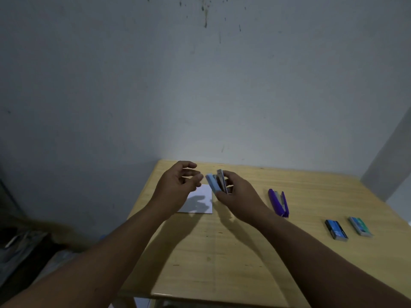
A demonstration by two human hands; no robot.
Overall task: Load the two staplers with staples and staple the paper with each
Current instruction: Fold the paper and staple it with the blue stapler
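Observation:
My right hand (236, 192) grips a light blue stapler (215, 182), held above the table with its top swung open and the metal track showing. My left hand (180, 183) hovers just left of it, fingers loosely curled and holding nothing; its fingertips are close to the blue cover. A white sheet of paper (200, 202) lies on the wooden table (233, 252) beneath both hands. A purple stapler (279, 202) lies open on the table to the right. Two small staple boxes sit farther right, a dark blue one (335, 230) and a teal one (360, 226).
The table stands against a grey wall (200, 85), with a wall corner at the far right. Dark clutter lies on the floor at the lower left (20, 247). The table's near edge runs across the bottom.

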